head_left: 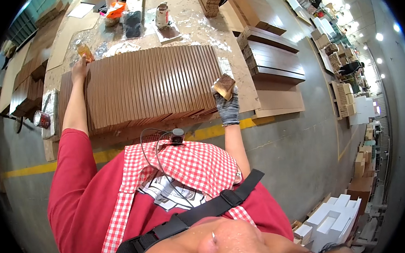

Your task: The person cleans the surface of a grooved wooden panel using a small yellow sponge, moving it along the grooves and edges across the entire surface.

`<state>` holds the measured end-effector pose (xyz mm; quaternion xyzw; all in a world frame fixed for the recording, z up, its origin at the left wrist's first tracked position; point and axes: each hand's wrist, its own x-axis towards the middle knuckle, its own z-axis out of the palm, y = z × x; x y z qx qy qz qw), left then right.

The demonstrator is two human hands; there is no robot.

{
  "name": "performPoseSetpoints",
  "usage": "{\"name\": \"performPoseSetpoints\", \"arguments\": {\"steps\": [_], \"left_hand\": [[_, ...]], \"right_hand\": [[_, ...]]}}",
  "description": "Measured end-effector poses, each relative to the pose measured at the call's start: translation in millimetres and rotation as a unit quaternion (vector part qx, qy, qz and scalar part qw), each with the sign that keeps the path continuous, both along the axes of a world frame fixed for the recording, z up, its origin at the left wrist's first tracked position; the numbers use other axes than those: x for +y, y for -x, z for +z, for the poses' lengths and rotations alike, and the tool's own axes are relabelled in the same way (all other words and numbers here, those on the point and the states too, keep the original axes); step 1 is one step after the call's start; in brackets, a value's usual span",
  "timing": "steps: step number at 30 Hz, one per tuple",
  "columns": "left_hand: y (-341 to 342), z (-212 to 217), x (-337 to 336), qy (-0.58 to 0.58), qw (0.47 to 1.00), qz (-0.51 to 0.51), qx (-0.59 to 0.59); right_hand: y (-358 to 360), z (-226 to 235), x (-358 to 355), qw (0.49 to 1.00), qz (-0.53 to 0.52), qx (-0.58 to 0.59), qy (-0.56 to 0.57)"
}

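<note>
One row of brown slats point(144, 86), packed edge to edge on the bench point(191, 20). Gloved right hand point(227, 104) grips one sponge point(224, 85) at the row's right end. Bare left hand point(79, 69) rests on its left end, grip unclear. Two cans: one point(162, 15) beyond, one point(41, 119) left.

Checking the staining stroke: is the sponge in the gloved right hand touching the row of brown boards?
Touching. The head view shows the sponge in the right hand pressed against the boards' right end, no gap visible.
</note>
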<state>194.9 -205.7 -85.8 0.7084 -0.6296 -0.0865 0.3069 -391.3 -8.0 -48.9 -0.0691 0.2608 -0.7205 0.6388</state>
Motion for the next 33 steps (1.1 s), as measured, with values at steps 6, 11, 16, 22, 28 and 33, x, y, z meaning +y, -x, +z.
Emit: {"name": "performPoseSetpoints", "arguments": {"steps": [6,11,16,22,28,33], "left_hand": [[-7.1,-1.2,-6.6,-0.03,0.998,0.035,0.043],[-12.8,-4.5,-4.5,-0.046,0.997,0.047,0.043],[5.6,9.7,3.0,-0.014,0.997,0.032,0.066],[-12.9,-2.4,0.3,-0.02,0.998,0.038,0.051],[1.4,4.4,0.7,-0.041,0.995,0.027,0.084],[-8.9,0.8,-2.9,-0.04,0.996,0.05,0.058]], "right_hand": [[0.3,-0.8,-1.9,1.0,0.009,0.023,0.012],[-10.6,4.2,2.6,0.999,0.013,0.033,0.018],[-0.5,5.5,4.0,0.999,0.02,0.029,0.016],[-3.7,6.0,4.0,0.999,0.032,0.019,0.02],[-0.3,-0.5,2.9,0.999,0.023,0.01,0.023],[-4.3,0.9,0.9,1.0,0.024,0.003,0.018]]}}
